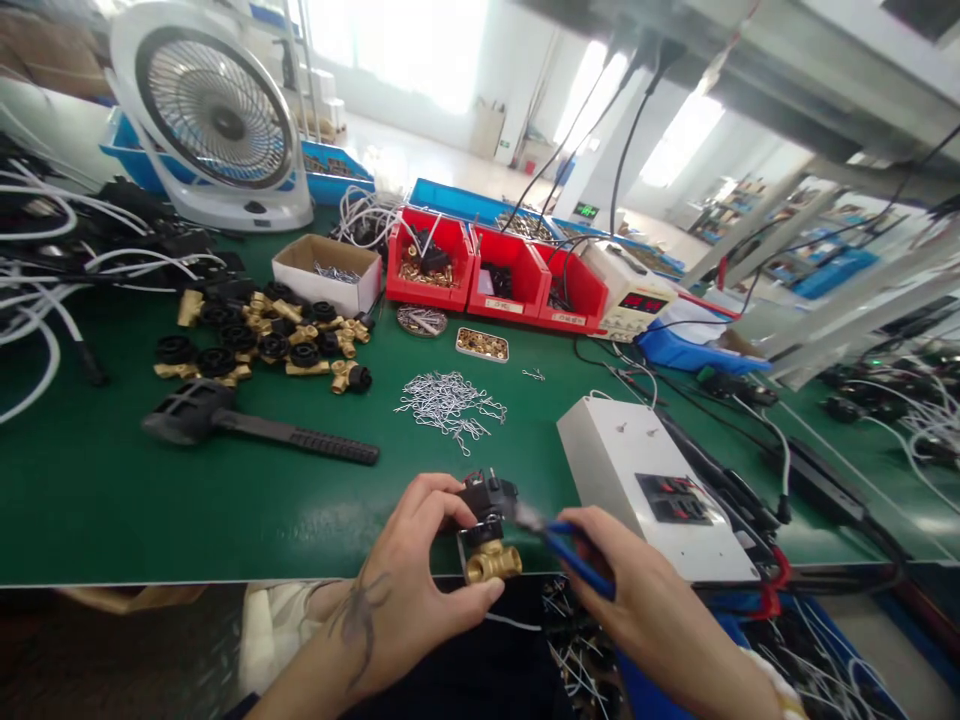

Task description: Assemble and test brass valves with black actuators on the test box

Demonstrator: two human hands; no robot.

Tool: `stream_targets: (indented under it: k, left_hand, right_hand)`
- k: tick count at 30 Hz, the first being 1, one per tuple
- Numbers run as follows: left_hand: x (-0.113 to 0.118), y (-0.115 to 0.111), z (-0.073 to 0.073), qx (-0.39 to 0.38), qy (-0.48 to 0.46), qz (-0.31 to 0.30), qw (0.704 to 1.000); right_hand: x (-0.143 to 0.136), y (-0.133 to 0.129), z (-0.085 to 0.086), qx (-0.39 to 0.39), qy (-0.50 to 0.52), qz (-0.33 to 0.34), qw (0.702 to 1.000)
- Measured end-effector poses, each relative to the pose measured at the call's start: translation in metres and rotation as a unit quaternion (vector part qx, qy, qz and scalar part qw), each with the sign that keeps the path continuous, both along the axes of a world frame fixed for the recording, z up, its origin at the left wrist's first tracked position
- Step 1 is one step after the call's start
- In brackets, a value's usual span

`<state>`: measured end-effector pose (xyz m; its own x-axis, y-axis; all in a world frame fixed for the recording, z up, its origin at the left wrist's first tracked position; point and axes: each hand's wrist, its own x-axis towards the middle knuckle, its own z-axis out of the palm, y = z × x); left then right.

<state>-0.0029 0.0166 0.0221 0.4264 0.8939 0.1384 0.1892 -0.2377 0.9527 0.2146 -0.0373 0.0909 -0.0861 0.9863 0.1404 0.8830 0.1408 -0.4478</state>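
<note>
My left hand (409,560) grips a brass valve (491,562) topped by a black actuator housing (487,495), at the front edge of the green bench. Blue-handled pliers (577,562) are in my right hand (637,590). Their blurred metal jaws point left, close to the black housing; whether they touch it I cannot tell. Beyond my hands lies a loose pile of silver R-shaped spring clips (446,403). A black mallet (255,425) rests left of that pile.
Brass fittings with black caps (270,335) crowd the back left, beside a white fan (225,115). Red bins (506,275) line the back. A grey switch box (652,480) stands right of my hands. Below the bench edge sits a container of wired parts (581,650).
</note>
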Motion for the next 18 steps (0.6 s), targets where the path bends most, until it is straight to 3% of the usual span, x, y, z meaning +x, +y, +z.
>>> stream_targets:
  k: [2,7,9,12,13,17,18]
  left_hand:
    - [0.001,0.0,0.0,0.001,-0.002,0.008,1.0]
    - [0.004,-0.001,0.0,0.009,-0.015,0.024,1.0]
    - [0.004,-0.001,0.001,0.004,-0.007,0.022,1.0]
    - [0.002,-0.001,0.002,-0.004,-0.001,0.02,1.0]
    - [0.002,-0.001,0.002,-0.004,-0.003,0.019,1.0]
    - [0.001,-0.002,0.0,0.006,-0.007,0.025,1.0]
    - [0.002,-0.003,-0.001,0.009,-0.007,0.027,1.0]
  right_hand:
    - [0.002,-0.005,-0.002,-0.017,-0.015,0.007,1.0]
    - [-0.002,-0.008,-0.002,0.166,0.018,-0.097,0.981]
    - [-0.005,-0.005,-0.006,0.151,-0.017,-0.061,0.986]
    - [-0.007,-0.002,-0.004,0.052,-0.077,0.032,0.995]
    - [-0.006,-0.002,-0.001,0.05,-0.077,0.032,0.995]
    - [-0.005,-0.003,0.009,0.168,-0.012,-0.082,0.982]
    - [-0.005,-0.002,0.008,0.167,-0.014,-0.083,0.982]
